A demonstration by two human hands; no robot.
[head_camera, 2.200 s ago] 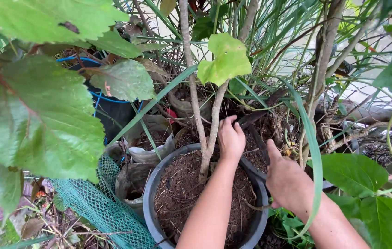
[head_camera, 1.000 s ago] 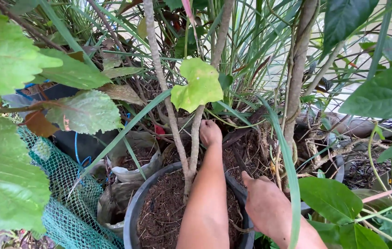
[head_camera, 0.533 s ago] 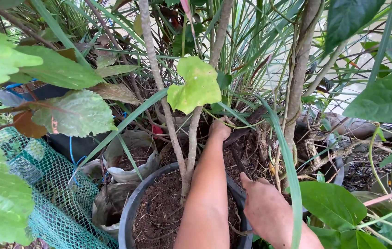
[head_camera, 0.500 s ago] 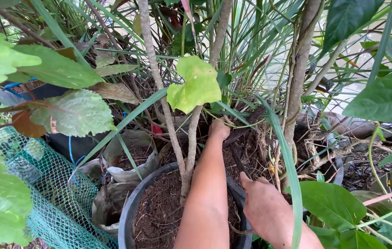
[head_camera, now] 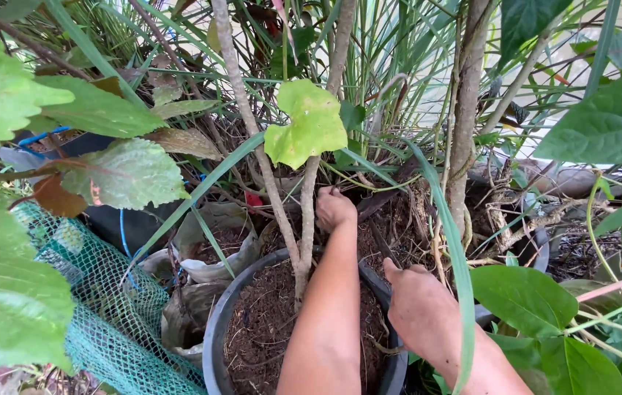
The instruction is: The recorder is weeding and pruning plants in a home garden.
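Head view: black pot (head_camera: 217,344) soil-filled; left hand (head_camera: 334,208) closed among stems; right hand (head_camera: 417,307) grips rim.

Daylight is soft and diffuse, without hard shadows. The brightest zone lies at upper right, where the background behind the grass blades (head_camera: 399,51) is washed out to near white. Shade deepens low among the stems and over the soil in the dark pot (head_camera: 217,344). The yellow-green leaf (head_camera: 307,124) at centre is crisp and well lit. Large leaves (head_camera: 4,307) at the left edge sit close to the lens and read slightly soft. No motion blur shows
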